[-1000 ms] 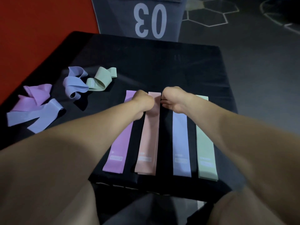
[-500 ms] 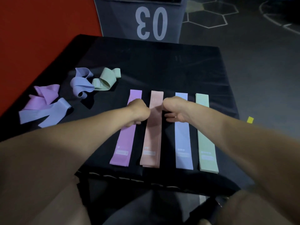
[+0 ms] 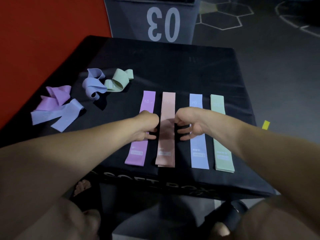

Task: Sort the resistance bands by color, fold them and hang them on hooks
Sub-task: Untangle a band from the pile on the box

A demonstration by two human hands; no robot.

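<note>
Four flat bands lie side by side on the black soft box (image 3: 173,66): purple band (image 3: 138,151), pink band (image 3: 166,104), blue band (image 3: 199,153) and green band (image 3: 222,153). My left hand (image 3: 147,125) rests at the pink band's left edge, partly over the purple band, fingers curled down. My right hand (image 3: 192,123) is at the pink band's right edge over the blue band, fingers apart with their tips touching the band's side. Neither hand lifts anything.
Loose crumpled bands sit at the left: a purple one (image 3: 55,99), a blue one (image 3: 58,116), another blue (image 3: 93,84) and a green one (image 3: 117,80). A grey box marked 03 (image 3: 162,23) stands behind. A red mat (image 3: 43,40) lies to the left.
Both hands have slid along the pink band from its far end toward its middle, nearer to me. The far ends of the purple, pink and blue bands are now uncovered.
</note>
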